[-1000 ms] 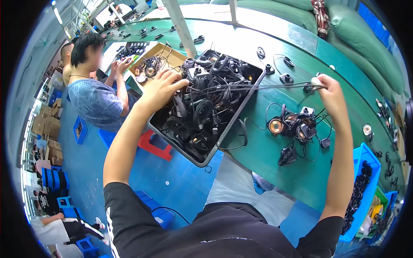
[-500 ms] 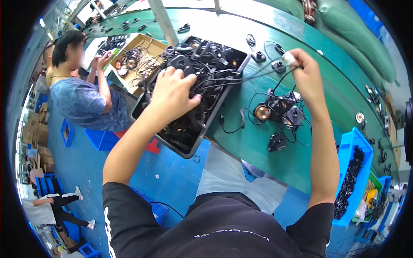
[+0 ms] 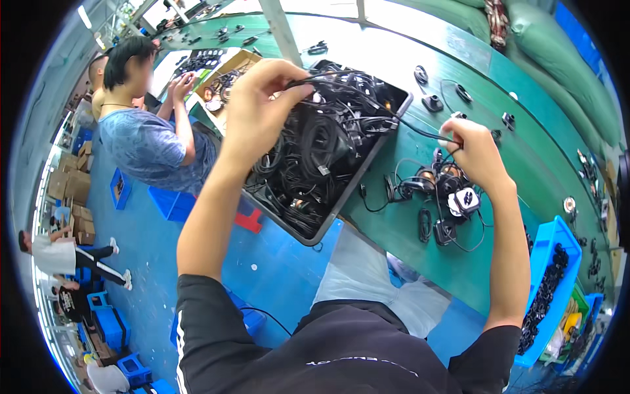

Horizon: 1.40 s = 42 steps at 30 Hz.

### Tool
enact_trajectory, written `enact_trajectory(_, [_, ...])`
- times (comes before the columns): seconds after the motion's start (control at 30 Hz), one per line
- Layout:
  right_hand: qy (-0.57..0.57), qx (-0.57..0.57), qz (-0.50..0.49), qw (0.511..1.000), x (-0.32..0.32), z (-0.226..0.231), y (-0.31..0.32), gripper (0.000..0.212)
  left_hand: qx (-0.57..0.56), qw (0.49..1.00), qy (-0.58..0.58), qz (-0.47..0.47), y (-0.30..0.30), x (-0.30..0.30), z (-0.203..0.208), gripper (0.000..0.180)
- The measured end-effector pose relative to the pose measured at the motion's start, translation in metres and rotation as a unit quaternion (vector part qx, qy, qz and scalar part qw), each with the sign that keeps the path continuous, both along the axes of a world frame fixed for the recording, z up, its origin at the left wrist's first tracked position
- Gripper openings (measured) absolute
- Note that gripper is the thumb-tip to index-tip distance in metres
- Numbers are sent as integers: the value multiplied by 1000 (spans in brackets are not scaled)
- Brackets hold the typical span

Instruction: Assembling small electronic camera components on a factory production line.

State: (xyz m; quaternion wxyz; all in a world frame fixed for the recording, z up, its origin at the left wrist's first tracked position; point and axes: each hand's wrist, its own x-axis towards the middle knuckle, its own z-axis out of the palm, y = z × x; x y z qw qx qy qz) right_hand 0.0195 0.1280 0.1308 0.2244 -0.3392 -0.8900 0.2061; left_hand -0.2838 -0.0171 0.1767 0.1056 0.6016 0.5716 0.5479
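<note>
Between my hands a black cable point(image 3: 412, 129) stretches over the black bin point(image 3: 354, 190). My left hand point(image 3: 252, 115), above the bin's far left part, is closed on one end of it with thumb and fingers. To the right, over the green table, my right hand point(image 3: 480, 156) pinches the cable's other stretch. Tangled black cables and small black devices fill the bin, among them a coiled cable point(image 3: 319, 141) with a metal plug. Just below my right hand lies a cluster of cabled parts, with a white square piece point(image 3: 464, 201) and a copper coil disc point(image 3: 425, 178).
Small black devices point(image 3: 433, 103) with cables lie farther back on the green table point(image 3: 407, 226). At right stands a blue crate point(image 3: 571, 256) of black parts. A co-worker point(image 3: 154, 141) works at left by a cardboard box point(image 3: 236, 62). Green sacks point(image 3: 564, 59) lie at the far right.
My left hand has risen off the bin's contents with cable in it. My right hand has come nearer and lower. Parts in the cluster have shifted. The view has moved somewhat.
</note>
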Motion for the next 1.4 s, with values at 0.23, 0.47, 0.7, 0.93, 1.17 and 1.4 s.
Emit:
enact_trajectory(0.23, [-227,-53,47,971,5,14,0,46,151,969,184,66,13,0,2,19])
enact_trajectory(0.47, [148,50,94,983,-61,32,-52,88,101,965,237,-39,15,10,-19,21])
enact_trajectory(0.7, [-172,-218,181,943,-115,53,-27,38,45,983,164,-74,13,18,-35,23])
enact_trajectory(0.93, [-60,-64,113,990,-124,42,-28,23,-184,939,286,-48,-13,-12,-37,28])
enact_trajectory(1.17, [51,-59,13,997,-133,41,-34,20,-220,934,268,91,-34,-28,-31,26])
enact_trajectory(1.4, [113,4,167,979,-136,63,-48,14,62,881,442,155,-21,-13,-40,19])
